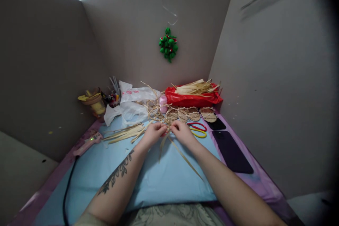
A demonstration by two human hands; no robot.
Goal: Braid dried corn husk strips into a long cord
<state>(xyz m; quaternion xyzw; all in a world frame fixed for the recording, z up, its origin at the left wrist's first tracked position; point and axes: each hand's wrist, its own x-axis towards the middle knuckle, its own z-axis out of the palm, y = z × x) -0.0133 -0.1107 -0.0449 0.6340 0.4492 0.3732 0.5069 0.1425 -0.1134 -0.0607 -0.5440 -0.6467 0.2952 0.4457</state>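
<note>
My left hand (153,134) and my right hand (182,132) meet at the middle of the table, both pinched on thin straw strips (178,152) whose loose ends trail toward me over the blue sheet (159,180). Just beyond my fingers lies a tangle of woven straw (156,112) and a row of small woven straw pieces (190,114). A loose bundle of straw strips (124,133) lies left of my left hand.
A pink glue gun (87,143) with a black cord lies at left. White plastic bags (132,102), a pink spool (163,103), a red bag of straw (194,95), red and yellow scissors (198,129) and two dark phones (231,150) surround them. Grey partitions enclose the table.
</note>
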